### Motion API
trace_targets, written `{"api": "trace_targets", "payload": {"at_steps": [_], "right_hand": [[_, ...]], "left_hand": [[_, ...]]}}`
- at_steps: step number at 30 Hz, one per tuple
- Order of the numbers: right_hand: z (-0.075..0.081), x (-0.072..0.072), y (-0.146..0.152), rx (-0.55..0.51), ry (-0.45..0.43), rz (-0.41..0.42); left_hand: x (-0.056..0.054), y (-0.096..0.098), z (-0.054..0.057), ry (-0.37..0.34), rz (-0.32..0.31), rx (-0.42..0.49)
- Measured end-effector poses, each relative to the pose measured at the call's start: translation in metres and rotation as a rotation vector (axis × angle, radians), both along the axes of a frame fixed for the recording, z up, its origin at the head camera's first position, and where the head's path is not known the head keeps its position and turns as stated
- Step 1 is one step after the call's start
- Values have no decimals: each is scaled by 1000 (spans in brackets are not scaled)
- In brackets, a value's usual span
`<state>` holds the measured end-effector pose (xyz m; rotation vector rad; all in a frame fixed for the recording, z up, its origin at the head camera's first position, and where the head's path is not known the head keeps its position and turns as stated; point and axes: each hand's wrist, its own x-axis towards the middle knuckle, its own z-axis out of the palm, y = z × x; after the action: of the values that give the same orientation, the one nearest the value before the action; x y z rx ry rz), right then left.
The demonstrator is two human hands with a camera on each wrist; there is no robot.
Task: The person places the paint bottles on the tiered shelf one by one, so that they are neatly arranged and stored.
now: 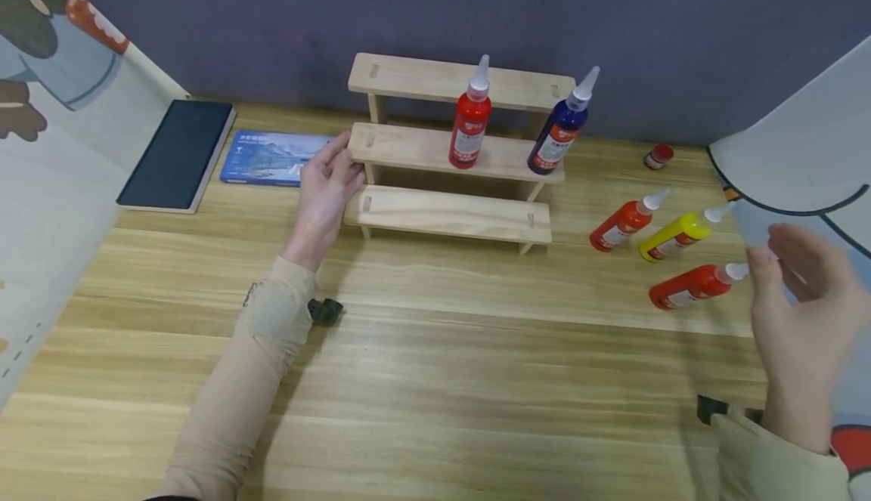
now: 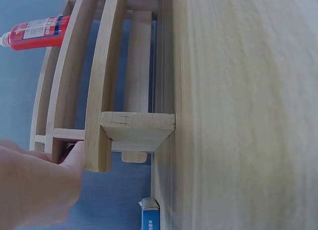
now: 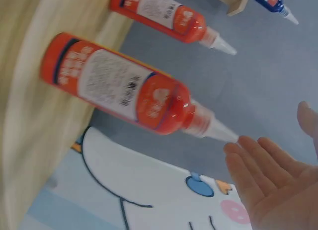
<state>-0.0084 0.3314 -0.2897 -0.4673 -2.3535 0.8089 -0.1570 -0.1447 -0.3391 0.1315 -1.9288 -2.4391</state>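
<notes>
My left hand (image 1: 328,177) grips the left end of a three-step wooden rack (image 1: 449,210); in the left wrist view its fingers reach in beside the middle step, partly hidden. On that step stand a red squeeze bottle (image 1: 469,127) and a dark blue squeeze bottle (image 1: 559,132), both with pointed white nozzles. My right hand (image 1: 810,304) is raised at the right, fingers spread and holding nothing. Close to its fingertips is the nozzle of the nearest red bottle (image 1: 690,287); contact cannot be told. Behind that bottle are a yellow bottle (image 1: 677,236) and another red bottle (image 1: 622,225).
A small red-lidded jar (image 1: 658,156) sits at the back right. On the left, a dark-covered book (image 1: 178,155) lies beside a flat blue box (image 1: 268,157). A dark partition (image 1: 286,25) rises behind the wooden table (image 1: 476,380), with printed cloth at both sides.
</notes>
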Motion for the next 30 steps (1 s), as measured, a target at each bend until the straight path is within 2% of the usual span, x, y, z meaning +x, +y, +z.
{"api": "trace_targets", "payload": {"at_steps": [7, 13, 22, 30], "right_hand": [[-14, 5, 8, 0, -75, -32], [-25, 7, 14, -51, -168, -46], [-38, 16, 26, -120, -289, 18], [-46, 16, 31, -113, -401, 32]], "left_hand": [[-1, 0, 1, -7, 9, 4], [-2, 1, 0, -6, 9, 9], [-1, 1, 1, -3, 8, 9], [0, 1, 1, -11, 4, 23]]}}
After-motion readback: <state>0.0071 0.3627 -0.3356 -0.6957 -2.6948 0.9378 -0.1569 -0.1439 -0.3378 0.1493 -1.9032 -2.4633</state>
